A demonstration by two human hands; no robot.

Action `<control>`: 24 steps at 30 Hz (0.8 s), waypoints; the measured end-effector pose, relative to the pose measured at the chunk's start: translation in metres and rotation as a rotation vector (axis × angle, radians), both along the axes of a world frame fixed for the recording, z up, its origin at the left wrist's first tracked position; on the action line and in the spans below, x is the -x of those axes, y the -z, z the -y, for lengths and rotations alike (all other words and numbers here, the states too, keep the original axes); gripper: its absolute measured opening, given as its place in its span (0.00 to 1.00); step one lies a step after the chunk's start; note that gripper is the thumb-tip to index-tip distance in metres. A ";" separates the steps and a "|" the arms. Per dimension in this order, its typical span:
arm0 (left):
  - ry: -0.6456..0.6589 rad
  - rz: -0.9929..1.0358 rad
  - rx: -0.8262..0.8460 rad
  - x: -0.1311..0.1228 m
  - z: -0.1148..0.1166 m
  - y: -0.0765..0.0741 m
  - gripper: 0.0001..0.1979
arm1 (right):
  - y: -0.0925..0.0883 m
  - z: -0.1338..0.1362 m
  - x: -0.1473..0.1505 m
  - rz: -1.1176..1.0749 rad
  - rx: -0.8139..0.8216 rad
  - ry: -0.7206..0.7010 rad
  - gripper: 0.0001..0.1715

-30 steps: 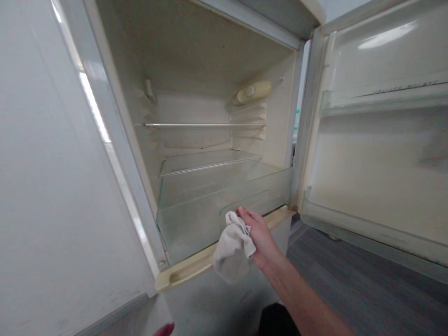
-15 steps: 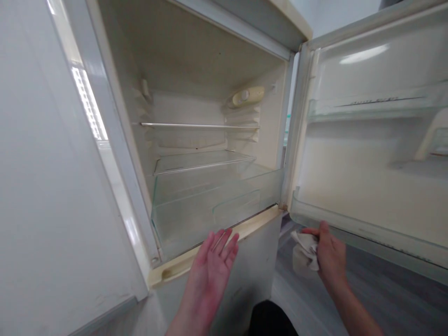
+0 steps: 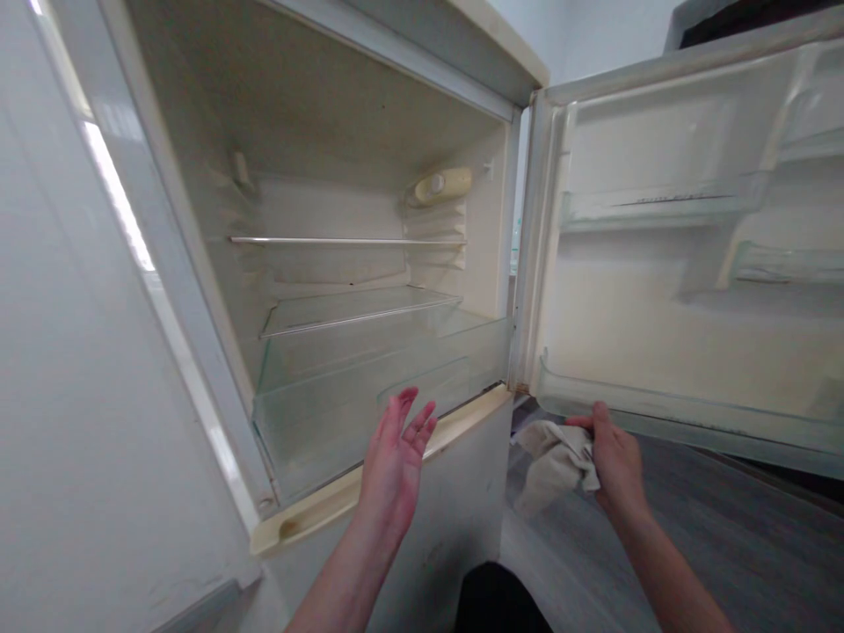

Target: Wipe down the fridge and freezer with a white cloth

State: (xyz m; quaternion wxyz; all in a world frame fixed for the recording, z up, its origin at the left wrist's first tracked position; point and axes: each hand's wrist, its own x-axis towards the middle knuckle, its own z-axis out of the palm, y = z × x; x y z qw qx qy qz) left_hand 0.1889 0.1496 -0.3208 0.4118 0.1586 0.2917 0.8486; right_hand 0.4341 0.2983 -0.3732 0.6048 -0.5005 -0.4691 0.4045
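Observation:
In front of me stands a fridge with its door (image 3: 633,334) swung out to the right. My left hand (image 3: 396,457) is raised before the clear drawer (image 3: 316,431), palm up, fingers apart and holding nothing. Below it runs the cream ledge (image 3: 462,424) of the lower compartment. Pinched in my right hand (image 3: 616,457) is a pale cloth (image 3: 557,457), which hangs loosely to the left. That hand is close to the clear bottom door bin (image 3: 692,422); whether it touches the bin I cannot tell.
Two glass shelves, the upper (image 3: 349,240) and the lower (image 3: 356,309), span the fridge above the drawer. A yellowish control housing (image 3: 440,186) sits on the inner right wall. Grey floor (image 3: 573,563) shows below the door. A white panel (image 3: 85,369) stands at the left.
My view has shifted right, showing more of the door. My left hand has risen a little, with its fingers more curled and spread. The cloth in my right hand has swung out wider.

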 end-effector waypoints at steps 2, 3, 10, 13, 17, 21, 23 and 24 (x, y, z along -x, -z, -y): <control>-0.068 -0.025 -0.007 -0.006 -0.001 0.001 0.13 | -0.001 -0.003 -0.002 -0.028 0.029 -0.011 0.48; -0.093 -0.033 -0.019 -0.009 0.000 0.002 0.13 | -0.001 -0.005 -0.003 -0.046 0.036 -0.021 0.47; -0.128 -0.111 0.011 -0.039 0.020 0.015 0.17 | -0.002 -0.013 -0.011 -0.055 0.030 -0.040 0.41; -0.135 -0.126 0.033 -0.049 0.028 0.014 0.20 | -0.005 -0.015 -0.015 -0.070 0.053 -0.048 0.36; -0.161 -0.115 0.051 -0.057 0.033 0.011 0.19 | -0.009 -0.022 -0.019 -0.080 0.082 -0.061 0.32; -0.151 -0.116 0.075 -0.064 0.035 0.014 0.21 | -0.008 -0.031 -0.024 -0.048 0.075 -0.050 0.33; -0.123 -0.125 0.094 -0.068 0.035 0.018 0.22 | -0.007 -0.035 -0.025 -0.031 0.063 -0.043 0.34; -0.114 -0.134 0.103 -0.069 0.035 0.021 0.23 | -0.007 -0.037 -0.025 -0.033 0.062 -0.047 0.34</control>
